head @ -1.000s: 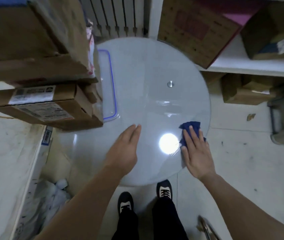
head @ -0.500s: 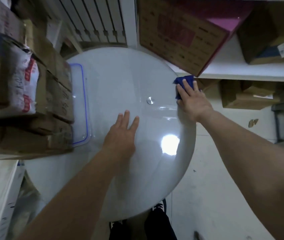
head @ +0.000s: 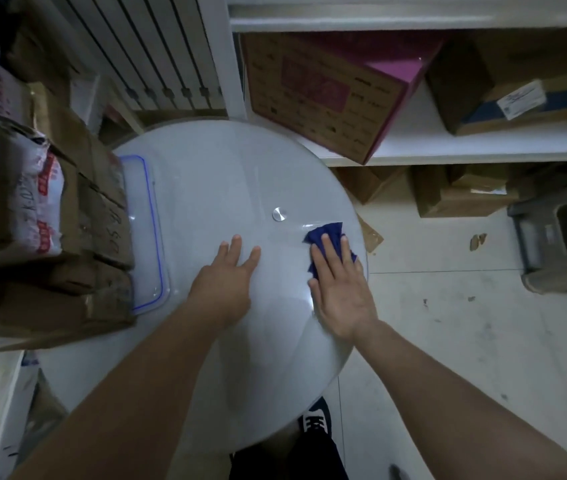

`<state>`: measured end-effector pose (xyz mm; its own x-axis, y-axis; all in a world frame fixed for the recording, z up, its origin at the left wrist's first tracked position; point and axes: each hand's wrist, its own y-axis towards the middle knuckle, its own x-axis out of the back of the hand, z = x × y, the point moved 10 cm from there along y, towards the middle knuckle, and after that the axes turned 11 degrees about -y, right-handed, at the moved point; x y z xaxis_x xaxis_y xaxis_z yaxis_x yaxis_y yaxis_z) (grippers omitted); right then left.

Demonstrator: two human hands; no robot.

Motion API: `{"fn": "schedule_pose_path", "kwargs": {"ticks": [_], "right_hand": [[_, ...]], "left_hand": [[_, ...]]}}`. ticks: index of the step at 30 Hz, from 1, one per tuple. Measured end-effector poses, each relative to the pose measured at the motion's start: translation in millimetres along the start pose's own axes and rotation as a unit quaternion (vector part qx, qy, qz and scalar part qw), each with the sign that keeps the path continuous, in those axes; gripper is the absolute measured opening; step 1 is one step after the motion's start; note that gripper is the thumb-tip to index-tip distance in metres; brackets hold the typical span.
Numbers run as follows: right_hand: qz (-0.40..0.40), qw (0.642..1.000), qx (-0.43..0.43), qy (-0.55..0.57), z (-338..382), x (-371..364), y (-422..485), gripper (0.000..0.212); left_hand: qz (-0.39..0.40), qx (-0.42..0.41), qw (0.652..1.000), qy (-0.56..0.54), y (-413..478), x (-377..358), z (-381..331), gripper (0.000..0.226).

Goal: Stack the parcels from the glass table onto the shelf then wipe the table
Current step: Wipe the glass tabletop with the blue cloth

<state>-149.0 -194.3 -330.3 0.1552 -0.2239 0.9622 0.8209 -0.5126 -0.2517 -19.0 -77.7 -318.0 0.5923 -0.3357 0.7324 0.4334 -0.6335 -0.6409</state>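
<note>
The right hand (head: 342, 292) lies flat on a blue cloth (head: 332, 233), fingers (head: 327, 251) straight, pressing it onto the round glass counter (head: 223, 174) near its right rim, just beside a metal stud (head: 279, 214). The left hand (head: 223, 282) rests palm-down on the glass, fingers straight, holding nothing. Cardboard parcels (head: 323, 95) sit on the white shelf (head: 448, 150) beyond the counter.
</note>
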Motion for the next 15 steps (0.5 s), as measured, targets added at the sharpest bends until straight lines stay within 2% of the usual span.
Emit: {"fn": "schedule_pose_path", "kwargs": {"ticks": [7, 9, 12, 15], "right_hand": [[0.055, 0.998, 0.008, 0.043, 56, -15, -49, 0.062], [0.078, 0.995, 0.030, 0.057, 81, -20, -60, 0.060], [0.104, 0.988, 0.085, 0.079, 129, -21, -75, 0.078], [0.116, 0.977, 0.140, 0.110, 173, -22, -82, 0.080]], "left_hand": [[0.032, -0.017, 0.999, 0.020, -27, -17, 8, 0.087], [0.041, -0.019, 0.999, 0.003, -37, -24, 13, 0.088], [0.043, -0.021, 0.998, -0.045, -49, -30, 25, 0.084], [0.030, -0.009, 0.992, -0.122, -60, -30, 42, 0.079]]}}
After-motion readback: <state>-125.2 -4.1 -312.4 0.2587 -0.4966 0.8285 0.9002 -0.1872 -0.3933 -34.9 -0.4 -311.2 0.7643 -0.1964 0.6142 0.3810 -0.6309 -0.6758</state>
